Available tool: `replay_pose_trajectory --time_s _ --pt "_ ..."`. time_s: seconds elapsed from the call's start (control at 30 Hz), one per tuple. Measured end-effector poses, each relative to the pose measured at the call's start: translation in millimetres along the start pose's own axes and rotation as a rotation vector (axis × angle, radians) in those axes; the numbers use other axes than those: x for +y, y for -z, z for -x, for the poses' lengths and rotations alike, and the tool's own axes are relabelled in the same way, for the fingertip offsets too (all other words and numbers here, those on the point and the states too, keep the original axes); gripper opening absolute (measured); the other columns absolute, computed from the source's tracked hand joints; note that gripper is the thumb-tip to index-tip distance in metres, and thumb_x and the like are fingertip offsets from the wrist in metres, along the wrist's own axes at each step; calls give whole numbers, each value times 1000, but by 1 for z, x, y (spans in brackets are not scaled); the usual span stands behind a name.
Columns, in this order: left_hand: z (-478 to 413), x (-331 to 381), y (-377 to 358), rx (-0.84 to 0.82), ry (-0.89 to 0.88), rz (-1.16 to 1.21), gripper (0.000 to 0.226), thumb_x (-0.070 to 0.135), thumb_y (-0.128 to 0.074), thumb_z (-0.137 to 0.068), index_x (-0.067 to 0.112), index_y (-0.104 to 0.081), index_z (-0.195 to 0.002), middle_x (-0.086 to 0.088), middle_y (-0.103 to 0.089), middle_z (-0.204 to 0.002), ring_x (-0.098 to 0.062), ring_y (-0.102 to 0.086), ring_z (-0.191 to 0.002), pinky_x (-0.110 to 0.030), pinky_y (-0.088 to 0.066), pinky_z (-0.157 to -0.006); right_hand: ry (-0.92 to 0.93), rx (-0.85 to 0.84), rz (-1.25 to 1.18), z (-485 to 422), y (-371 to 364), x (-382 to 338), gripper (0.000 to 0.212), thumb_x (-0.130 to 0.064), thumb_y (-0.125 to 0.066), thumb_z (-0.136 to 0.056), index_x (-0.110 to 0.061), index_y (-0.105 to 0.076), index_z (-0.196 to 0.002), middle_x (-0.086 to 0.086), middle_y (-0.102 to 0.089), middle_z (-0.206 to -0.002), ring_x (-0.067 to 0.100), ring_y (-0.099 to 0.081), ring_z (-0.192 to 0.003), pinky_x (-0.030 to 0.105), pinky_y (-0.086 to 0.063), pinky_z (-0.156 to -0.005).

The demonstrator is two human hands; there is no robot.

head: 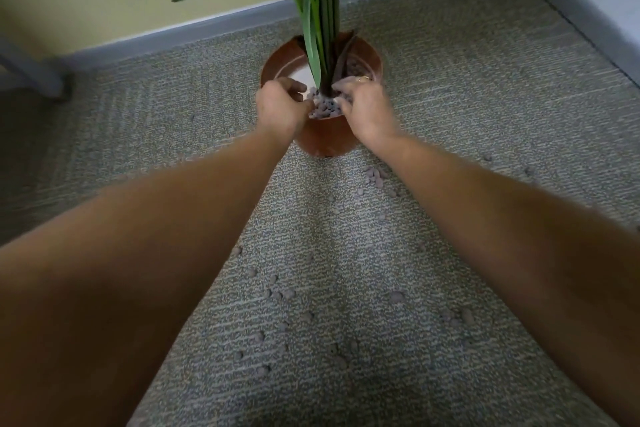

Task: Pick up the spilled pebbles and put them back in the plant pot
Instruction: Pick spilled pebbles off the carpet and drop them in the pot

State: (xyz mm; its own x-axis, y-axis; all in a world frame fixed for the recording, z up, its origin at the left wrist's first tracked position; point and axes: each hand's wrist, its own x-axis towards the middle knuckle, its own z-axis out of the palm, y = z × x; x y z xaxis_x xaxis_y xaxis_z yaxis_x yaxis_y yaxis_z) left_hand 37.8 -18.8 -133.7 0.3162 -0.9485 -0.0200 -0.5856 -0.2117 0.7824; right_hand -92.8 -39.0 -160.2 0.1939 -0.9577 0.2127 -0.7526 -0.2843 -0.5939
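1. Firstly, the left hand sits at the left rim of the terracotta plant pot, in the upper centre of the frame. Its fingers curl inward, and I cannot tell whether they enclose pebbles. Tip that hand well over the rim before uncurling, so nothing bounces off the edge.
2. Next, let go low over the pebble heap, which fills the near side of the pot. A pale, bare patch shows on the far left inside, so that is probably where new pebbles belong.
3. Keep both hands off the plant stems rising from the middle. Knocking them could tip the pot and spill more.
4. At the right rim, the right hand, which wears a ring, has its fingers bent down onto the heap. Whether they grasp pebbles or only touch them is hidden. Smooth the heap away from the near rim, since it looks piled close to the edge.
5. Finally, many spilled pebbles lie scattered on the carpet from lower centre to lower right. The task looks far from finished, and gathering handfuls would likely be quicker than picking up single pebbles.
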Motion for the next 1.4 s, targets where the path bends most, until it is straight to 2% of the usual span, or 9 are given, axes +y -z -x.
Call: replay_pose_trajectory --time_s 0.23,0.47,0.57,0.7,0.83,1.0,1.13,1.27,1.4 --pt "57 -58 12 -143 -108 -120 6 3 -62 -82 6 -65 -86 2 -60 -72 -5 -53 -57 -3 -40 -47 173 -39 48 11 -3 -4 33 -5 -44 -91 -12 -60 -120 3 -57 -131 21 -46 -126 23 -29 -103" --pt "108 -133 26 -467 -113 -354 6 15 -71 -77 15 -66 -79 5 -61 -78 -1 -54 -64 -14 -44 -63 317 11 -3 41 -7 -13 27 -10 -46 -91 -9 -63 -112 7 -65 -113 18 -52 -112 18 -35 -94" --pt "126 -154 30 -738 -237 -540 14 24 -72 -75 17 -66 -85 4 -60 -88 -10 -56 -77 -17 -37 -69 371 -236 -25 80 -30 -21 25 -12 -48 -91 -14 -61 -112 2 -63 -110 12 -56 -101 22 -47 -89" --pt "134 -179 42 -654 -238 -626 44 33 -76 -67 20 -60 -106 4 -44 -103 -11 -45 -91 -21 -35 -77 534 -708 47 137 -66 -27 27 -16 -47 -93 -20 -60 -116 0 -60 -122 13 -58 -106 29 -53 -89" --pt "134 -192 51 -664 -184 -603 59 31 -78 -66 19 -53 -119 1 -35 -103 -13 -41 -94 -20 -33 -78 671 -986 142 171 -95 -31 35 -24 -47 -94 -22 -48 -129 6 -40 -145 24 -42 -129 41 -38 -107" --pt "137 -193 46 -697 -157 -478 40 16 -77 -68 13 -60 -105 -3 -48 -99 -14 -49 -83 -21 -42 -74 801 -1000 252 180 -107 -23 41 -23 -41 -96 -24 -36 -137 9 -27 -151 27 -23 -139 45 -35 -108" --pt "137 -195 45 -688 -122 -389 21 8 -76 -68 11 -66 -86 0 -50 -90 -12 -50 -82 -4 -35 -69 816 -1046 211 172 -106 -18 47 -32 -20 -93 -26 -37 -136 9 -33 -147 27 -29 -135 41 -38 -104" --pt "137 -195 44 -684 -70 -322 16 3 -77 -66 7 -68 -79 -5 -56 -89 -19 -56 -82 -24 -46 -75 972 -1017 205 164 -117 -20 42 -34 -27 -92 -18 -48 -125 12 -49 -125 27 -42 -116 39 -44 -89" --pt "140 -197 43 -619 -54 -304 18 0 -77 -63 4 -69 -79 -3 -57 -87 -13 -52 -81 -12 -35 -72 995 -1067 111 147 -119 -21 35 -22 -39 -92 -21 -52 -124 9 -52 -123 25 -43 -112 33 -43 -81"
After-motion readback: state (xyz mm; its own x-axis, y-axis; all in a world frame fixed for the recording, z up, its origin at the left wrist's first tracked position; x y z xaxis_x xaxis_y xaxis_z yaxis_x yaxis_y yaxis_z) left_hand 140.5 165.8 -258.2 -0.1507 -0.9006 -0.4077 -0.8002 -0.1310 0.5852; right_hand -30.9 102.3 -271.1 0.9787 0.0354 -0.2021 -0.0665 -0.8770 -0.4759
